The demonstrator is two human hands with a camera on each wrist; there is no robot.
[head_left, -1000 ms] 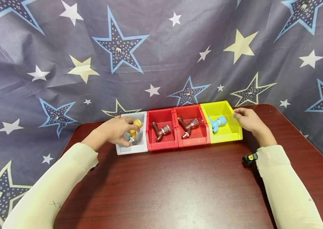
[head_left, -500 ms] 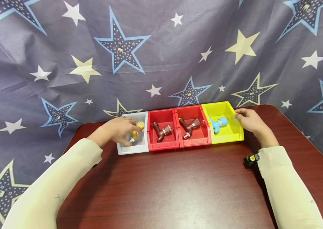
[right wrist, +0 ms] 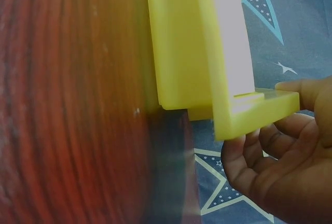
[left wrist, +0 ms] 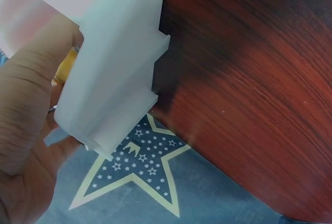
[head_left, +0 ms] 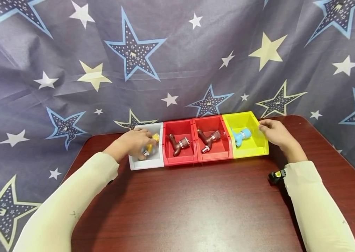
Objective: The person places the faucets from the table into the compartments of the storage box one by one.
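In the head view my left hand [head_left: 136, 142] reaches into the white bin [head_left: 147, 166] at the left end of the row. Its thumb and fingers curl round a yellow tap [head_left: 155, 137], which they partly cover. The left wrist view shows the thumb inside the bin wall [left wrist: 106, 63], with a bit of yellow tap [left wrist: 66, 66] behind it. My right hand [head_left: 276, 133] pinches the right rim of the yellow bin [head_left: 250, 153], thumb above and fingers curled below in the right wrist view. A light blue tap [head_left: 241, 136] lies in that bin.
Between the end bins stand two red bins [head_left: 180, 161], side by side. One holds a brown tap [head_left: 178, 144], the other a second brown tap [head_left: 208, 140]. A star-patterned cloth [head_left: 177, 63] hangs behind the brown wooden table [head_left: 190, 206].
My left hand has moved a little right and deeper into the white bin, covering more of the yellow tap. My right hand keeps its hold on the yellow bin's rim.
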